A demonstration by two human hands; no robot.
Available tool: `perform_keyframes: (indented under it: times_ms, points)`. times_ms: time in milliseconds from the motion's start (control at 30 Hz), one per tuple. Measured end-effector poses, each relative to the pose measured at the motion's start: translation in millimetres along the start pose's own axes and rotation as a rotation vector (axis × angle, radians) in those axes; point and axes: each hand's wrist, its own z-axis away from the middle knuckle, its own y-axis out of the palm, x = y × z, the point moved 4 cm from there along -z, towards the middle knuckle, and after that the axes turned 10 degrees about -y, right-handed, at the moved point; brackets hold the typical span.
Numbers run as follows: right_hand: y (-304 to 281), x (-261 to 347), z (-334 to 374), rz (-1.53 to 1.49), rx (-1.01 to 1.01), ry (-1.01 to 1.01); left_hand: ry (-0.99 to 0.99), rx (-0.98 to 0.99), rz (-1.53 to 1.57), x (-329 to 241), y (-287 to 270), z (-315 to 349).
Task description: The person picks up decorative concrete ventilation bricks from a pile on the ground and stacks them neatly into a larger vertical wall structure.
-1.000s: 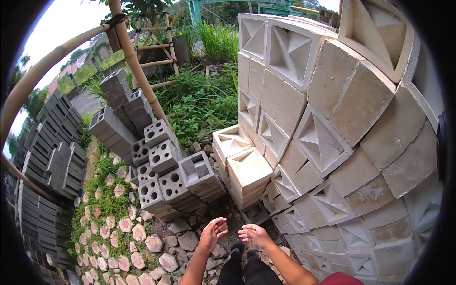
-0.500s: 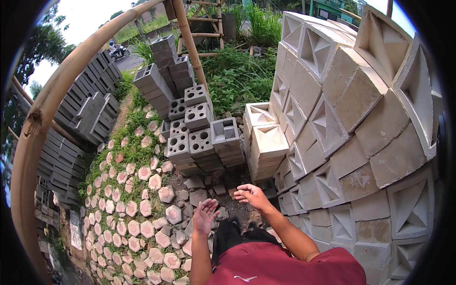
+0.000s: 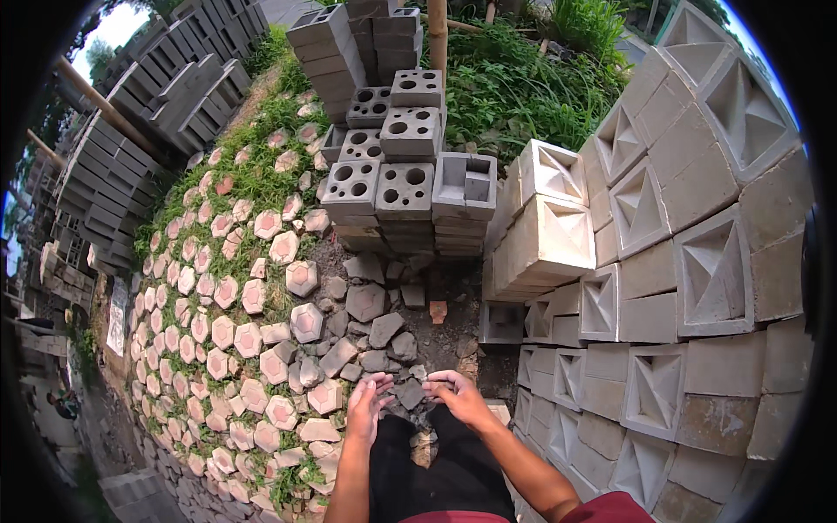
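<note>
My left hand (image 3: 366, 405) and my right hand (image 3: 458, 397) hang in front of my dark trousers, both empty, fingers loosely spread and slightly curled. They are close together, above grey broken paving stones (image 3: 370, 336) on the ground. To the right rises a tall stack of pale concrete blocks with recessed pyramid faces (image 3: 663, 261). A lower pile of the same blocks (image 3: 549, 235) stands just ahead of my right hand. Straight ahead sit grey blocks with round holes (image 3: 384, 174).
Pinkish hexagonal pavers (image 3: 227, 296) set in grass cover the ground at left. Rows of stacked grey blocks (image 3: 131, 148) line the far left. A bamboo pole (image 3: 436, 30) stands behind the holed blocks, with green weeds (image 3: 523, 87) beyond. A small red brick piece (image 3: 438, 311) lies on the dirt.
My view has tipped downward and closer to the ground. Both hands have drawn nearer to each other in front of my legs. They hold nothing in any frame.
</note>
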Motion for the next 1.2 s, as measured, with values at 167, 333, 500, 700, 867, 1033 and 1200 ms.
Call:
perform_keyframes:
  times_ms: [167, 333, 500, 700, 867, 1033, 1200]
  points:
    - [9, -38, -34, 0.148, 0.030, 0.054, 0.008, -0.095, 0.138, 38, -64, -20]
    - [48, -80, -42, 0.225, 0.026, 0.157, -0.087, -0.203, 0.278, 91, -143, 6]
    - [137, -110, -41, 0.332, 0.215, 0.246, -0.016, -0.271, 0.433, 75, -210, 51]
    - [295, -135, -40, 0.517, 0.477, 0.234, 0.048, -0.429, 0.594, 57, -313, 118]
    - [427, -154, -21, 0.397, 0.609, 0.303, 0.155, -0.597, 0.686, 31, -405, 189]
    - [529, -156, -16, 0.494, 0.841, 0.282, 0.320, -0.754, 0.740, -17, -487, 235]
    - [605, -164, -47, 0.467, 0.993, 0.253, 0.416, -0.874, 0.816, -69, -531, 251]
